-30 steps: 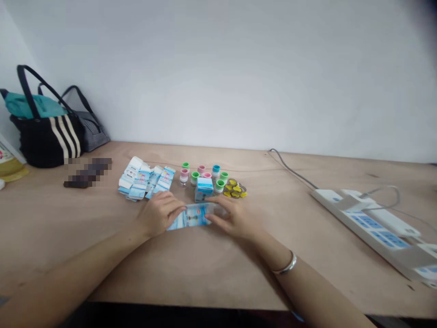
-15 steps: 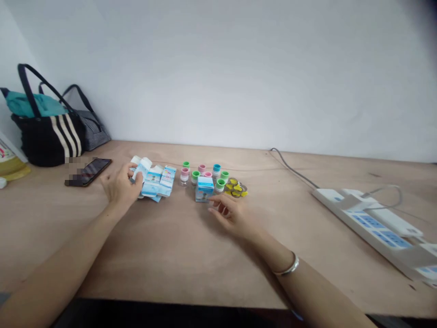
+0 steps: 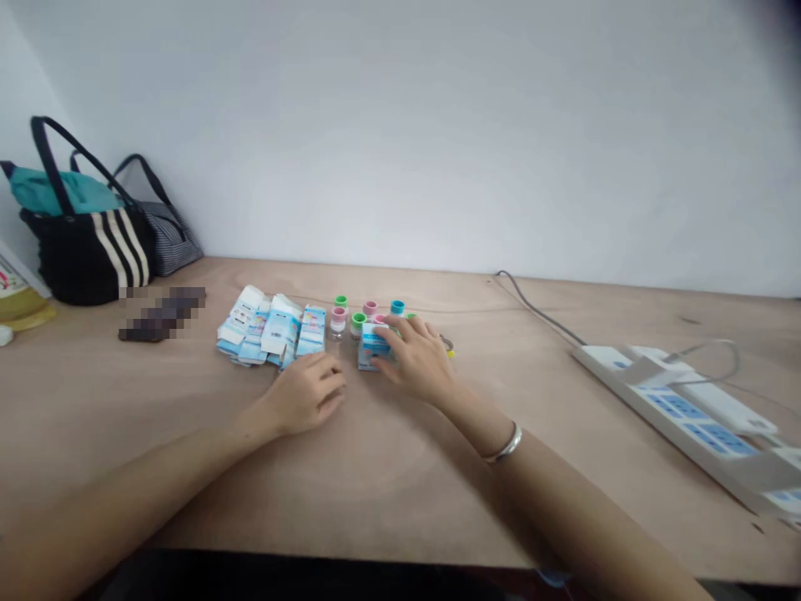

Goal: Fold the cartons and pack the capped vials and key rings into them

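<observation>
A small blue-and-white carton [image 3: 370, 355] stands upright in front of a group of little bottles with green, pink and blue caps [image 3: 358, 320]. My right hand [image 3: 416, 359] reaches over the carton's right side, fingers apart, its index finger and thumb at the box; whether they touch it I cannot tell. Some bottles are hidden behind this hand. Left of the carton, my left hand [image 3: 305, 392] rests low over the table with loosely bent fingers and nothing visible in it. Just beyond it lie several flattened blue-and-white cartons [image 3: 283, 325], overlapping.
Yellow items [image 3: 450, 353] peek out past my right hand. A white power strip [image 3: 676, 409] with a grey cable [image 3: 541, 309] lies at right. To the left are a phone [image 3: 143, 334], a black striped bag [image 3: 93, 255], a grey bag [image 3: 172, 238] and a bottle of yellow liquid [image 3: 22, 300].
My left hand has left the flattened cartons, now spread wider, and moved right and nearer to me. My right hand has moved forward over the standing carton and the bottles.
</observation>
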Tool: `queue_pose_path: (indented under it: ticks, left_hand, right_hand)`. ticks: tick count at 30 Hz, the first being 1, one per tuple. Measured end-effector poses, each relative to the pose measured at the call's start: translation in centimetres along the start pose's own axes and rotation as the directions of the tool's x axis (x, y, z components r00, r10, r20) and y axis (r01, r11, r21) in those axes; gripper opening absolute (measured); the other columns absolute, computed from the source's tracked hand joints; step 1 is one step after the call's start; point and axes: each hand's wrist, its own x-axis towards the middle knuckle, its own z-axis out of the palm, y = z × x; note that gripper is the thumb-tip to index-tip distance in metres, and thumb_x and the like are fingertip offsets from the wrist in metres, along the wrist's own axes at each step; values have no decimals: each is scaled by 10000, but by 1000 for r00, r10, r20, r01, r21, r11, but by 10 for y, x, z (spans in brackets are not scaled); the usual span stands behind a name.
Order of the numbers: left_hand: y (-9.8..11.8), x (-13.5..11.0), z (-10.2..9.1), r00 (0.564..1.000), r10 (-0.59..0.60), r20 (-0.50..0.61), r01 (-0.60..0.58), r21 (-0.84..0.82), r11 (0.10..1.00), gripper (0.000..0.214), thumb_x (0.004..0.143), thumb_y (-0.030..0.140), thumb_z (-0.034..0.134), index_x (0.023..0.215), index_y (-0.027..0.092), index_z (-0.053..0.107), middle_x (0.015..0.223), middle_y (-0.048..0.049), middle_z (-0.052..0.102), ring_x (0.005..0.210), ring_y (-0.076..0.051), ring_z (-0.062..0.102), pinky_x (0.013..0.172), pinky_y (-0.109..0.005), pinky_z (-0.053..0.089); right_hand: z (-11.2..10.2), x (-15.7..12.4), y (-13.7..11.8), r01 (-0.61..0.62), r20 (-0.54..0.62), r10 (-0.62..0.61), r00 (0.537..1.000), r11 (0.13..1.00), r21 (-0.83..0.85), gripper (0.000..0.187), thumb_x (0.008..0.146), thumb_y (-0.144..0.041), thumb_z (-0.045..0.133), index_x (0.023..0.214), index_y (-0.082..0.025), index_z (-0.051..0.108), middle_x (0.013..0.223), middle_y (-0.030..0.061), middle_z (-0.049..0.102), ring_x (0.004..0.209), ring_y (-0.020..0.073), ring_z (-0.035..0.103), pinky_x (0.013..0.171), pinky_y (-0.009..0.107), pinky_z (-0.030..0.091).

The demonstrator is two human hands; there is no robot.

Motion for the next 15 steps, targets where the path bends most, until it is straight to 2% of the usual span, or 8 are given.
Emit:
queue_pose_path:
  ticks: [5,8,12,15]
  left_hand:
    - [7,-1,16,986,-159,-42,146,-225,963,164,767,195,590,906,208,506,1005,-57,573,904,-206,587,792,-355,499]
    - [10,-1,19,972,-213,-103,175,-293,940,232,759,205,616,936,214,466,1128,-82,546,1043,-237,565,874,-393,489]
    - [10,4,17,937,-254,-238,169,-328,929,353,776,274,650,1052,225,435,1238,-110,505,1210,-277,477,980,-457,437]
    - [8,7,16,933,-247,-262,147,-347,926,523,791,304,653,1224,234,367,1285,-120,478,1242,-280,454,1013,-476,417]
  right_hand:
    - [7,-1,0,-7,33,5,999,998,59,243,807,-340,608,996,-194,560,1216,130,564,996,309,478,803,425,364]
    - [8,-3,0,-26,-4,28,1000,982,187,240,810,-333,604,1001,-200,548,1114,113,608,942,288,498,803,415,377]
    - [9,-2,-4,2,-39,17,999,895,446,340,790,-371,646,1057,-199,523,1048,89,631,911,257,530,814,398,416]
    - [9,-1,-9,14,-25,1,1000,805,593,364,785,-377,665,1068,-203,518,1039,85,634,935,245,567,826,386,445]
